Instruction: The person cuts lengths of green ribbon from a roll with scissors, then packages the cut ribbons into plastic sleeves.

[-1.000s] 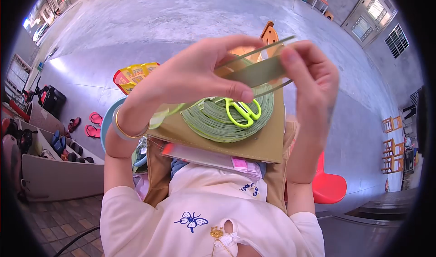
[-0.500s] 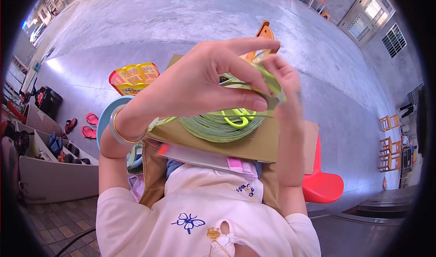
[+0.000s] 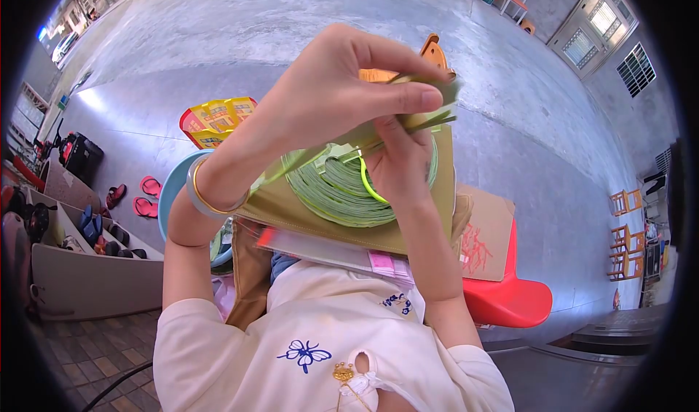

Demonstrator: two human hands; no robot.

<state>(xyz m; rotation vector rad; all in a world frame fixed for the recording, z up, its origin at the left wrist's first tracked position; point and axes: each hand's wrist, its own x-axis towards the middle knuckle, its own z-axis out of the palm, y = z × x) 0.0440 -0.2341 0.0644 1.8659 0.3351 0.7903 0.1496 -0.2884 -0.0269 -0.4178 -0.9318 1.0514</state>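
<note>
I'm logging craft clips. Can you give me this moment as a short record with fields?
left hand: raised, pinching a green strip
right hand: just below, fingers at the same strip; grip unclear
lap: cardboard board with a coil of green strips
scissors: yellow-green, on the coil, mostly hidden by the right hand
around: red chair, blue basin

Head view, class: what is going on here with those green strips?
A person holds a green strip up over their lap. The left hand, bangles on its wrist, pinches the strip's folded top from above. The right hand grips it from just below. Under the hands, a coil of more green strips lies on a brown cardboard sheet resting on the lap.
</note>
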